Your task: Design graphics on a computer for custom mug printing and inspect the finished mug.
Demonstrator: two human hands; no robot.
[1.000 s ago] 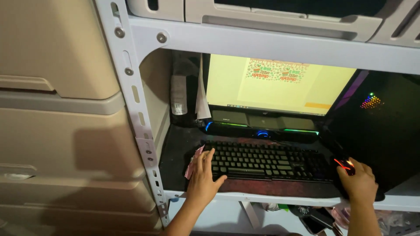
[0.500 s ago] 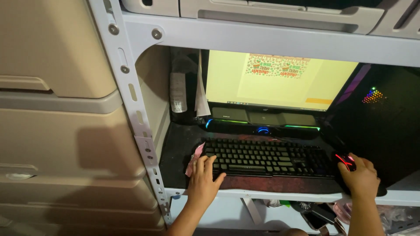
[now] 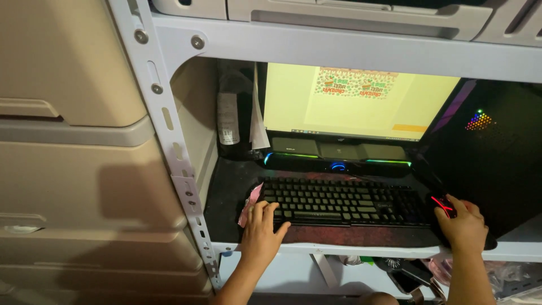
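A black keyboard [image 3: 344, 201] lies on a dark desk mat [image 3: 226, 192] inside a metal shelf bay. My left hand [image 3: 263, 231] rests on the keyboard's left end, fingers spread over the keys. My right hand [image 3: 464, 225] covers a black mouse with a red light [image 3: 444, 204] at the right of the keyboard. Behind the keyboard a lit monitor [image 3: 361, 104] shows a pale yellow page. A pink wrapper [image 3: 249, 203] lies under the keyboard's left edge, beside my left hand.
A light bar with green and blue glow [image 3: 339, 164] sits under the monitor. A dark computer case [image 3: 497, 152] with coloured lights stands at the right. A bottle [image 3: 228, 116] stands at the back left. The grey shelf upright [image 3: 175, 147] and beige drawers [image 3: 68, 169] fill the left.
The view has shifted slightly; both hands stay on the keyboard and the mouse, with the left fingers moving a little over the keys.
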